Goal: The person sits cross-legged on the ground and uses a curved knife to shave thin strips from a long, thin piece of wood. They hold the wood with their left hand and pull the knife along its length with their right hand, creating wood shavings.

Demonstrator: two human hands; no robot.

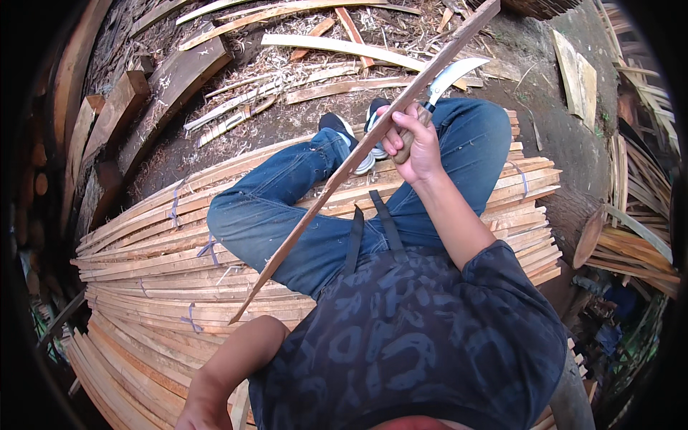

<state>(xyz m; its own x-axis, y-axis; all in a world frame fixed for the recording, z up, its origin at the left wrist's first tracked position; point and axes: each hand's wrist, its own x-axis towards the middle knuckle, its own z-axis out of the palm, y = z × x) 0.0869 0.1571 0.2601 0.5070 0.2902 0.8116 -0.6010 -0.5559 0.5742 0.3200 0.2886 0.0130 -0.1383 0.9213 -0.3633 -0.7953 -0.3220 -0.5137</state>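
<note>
My right hand (416, 143) is closed round the wooden handle of a curved knife (453, 77), its bright blade pointing away and to the right. A long, thin wooden strip (315, 204) slants across the view from the top right to the lower left, over my legs. It passes right against the right hand's fingers; whether they grip it too, I cannot tell. My left hand (201, 417) is at the lower left below a bent arm, cut off by the picture's edge, and its fingers are hidden.
I sit on stacked bundles of wooden strips (143, 247), some tied with purplish string. Thick timber pieces (172, 93) lie at the far left. Loose strips (344, 46) and shavings cover the ground ahead. A cut log (589, 236) and more strips (638, 258) are at the right.
</note>
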